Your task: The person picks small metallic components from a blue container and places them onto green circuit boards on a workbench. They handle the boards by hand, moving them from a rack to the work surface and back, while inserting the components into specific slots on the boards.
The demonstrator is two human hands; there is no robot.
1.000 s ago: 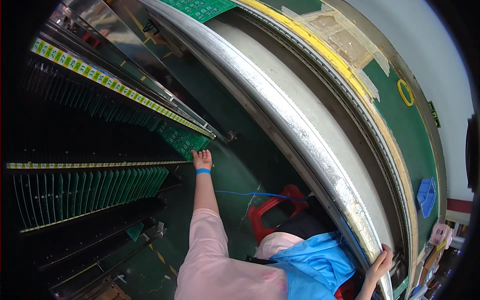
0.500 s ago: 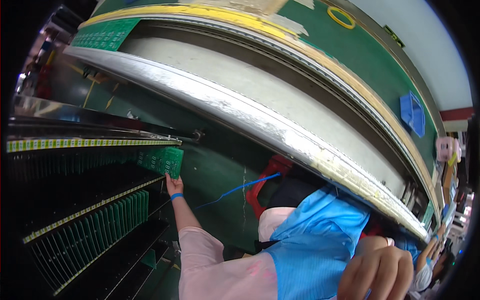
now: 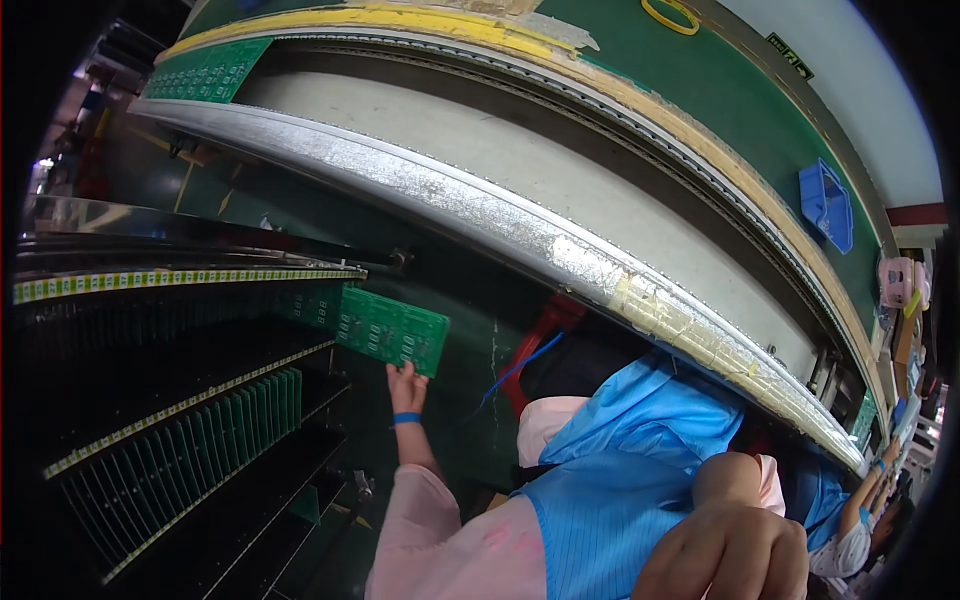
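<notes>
My left hand [image 3: 407,383] grips the lower edge of a green circuit board [image 3: 395,325] with rows of pale digit displays. Much of the board sticks out beyond the open end of a black slotted rack [image 3: 190,278]; a darker stretch with similar displays continues into the rack's shadow. Close to the camera at lower right, my right hand [image 3: 725,550] has its fingers curled in, and whatever lies inside them is hidden. Several more green boards [image 3: 235,420] stand on edge in the shelf below.
A long conveyor with a silver rail [image 3: 400,160] crosses ahead, carrying green boards [image 3: 205,72] at its far left. Beyond it lie a blue bin [image 3: 825,205] and a yellow tape roll [image 3: 670,15]. A red stool [image 3: 540,330] stands under the conveyor. Another person's arm [image 3: 860,500] shows at right.
My left hand has moved right, drawing the circuit board farther out of the rack. My right hand has shifted slightly left and down, fingers still curled.
</notes>
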